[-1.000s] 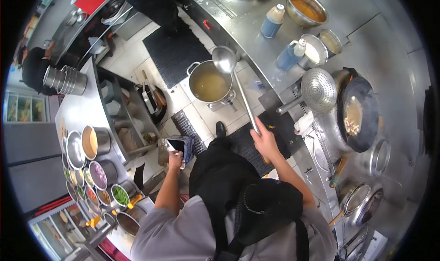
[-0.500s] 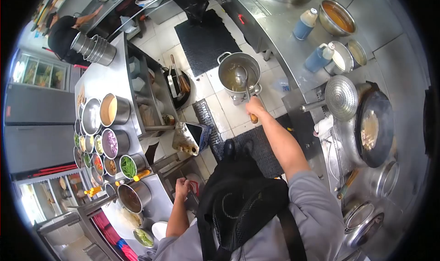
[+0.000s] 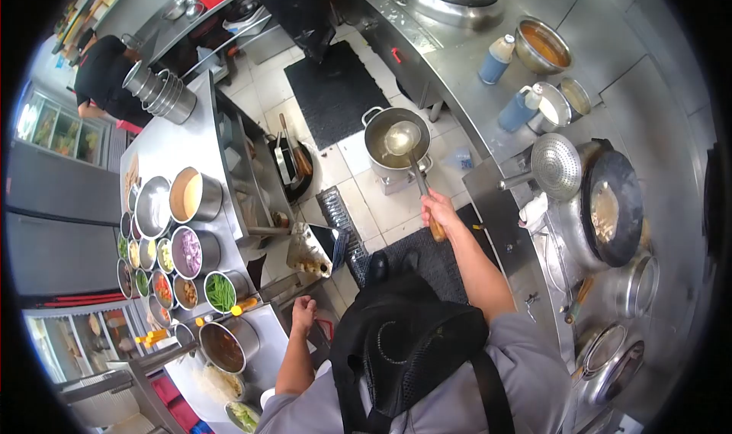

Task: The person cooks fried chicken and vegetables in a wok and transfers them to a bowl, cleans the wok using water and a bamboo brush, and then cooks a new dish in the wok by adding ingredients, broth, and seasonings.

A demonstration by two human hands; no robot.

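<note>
My right hand (image 3: 440,213) is wrapped around the wooden-ended handle of a long ladle (image 3: 402,138). Its bowl holds pale liquid and sits over the open two-handled metal pot (image 3: 369,141), which stands low, near the floor. Murky liquid shows in the pot around the ladle. My left hand (image 3: 303,312) hangs beside the left counter with its fingers curled in, and no object shows in it. A red-edged item (image 3: 326,328) lies close to that hand.
The left counter (image 3: 263,332) carries several metal tubs, including chopped purple onion (image 3: 187,252) and green vegetables (image 3: 221,292). On the right are a wok (image 3: 633,205) with food, a perforated strainer (image 3: 556,165), and blue bottles (image 3: 521,109). A co-worker (image 3: 110,79) stands far left.
The ladle bowl has risen from the liquid, now showing pale liquid inside. My right hand has moved slightly right and closer to me. My left hand stays curled in about the same place.
</note>
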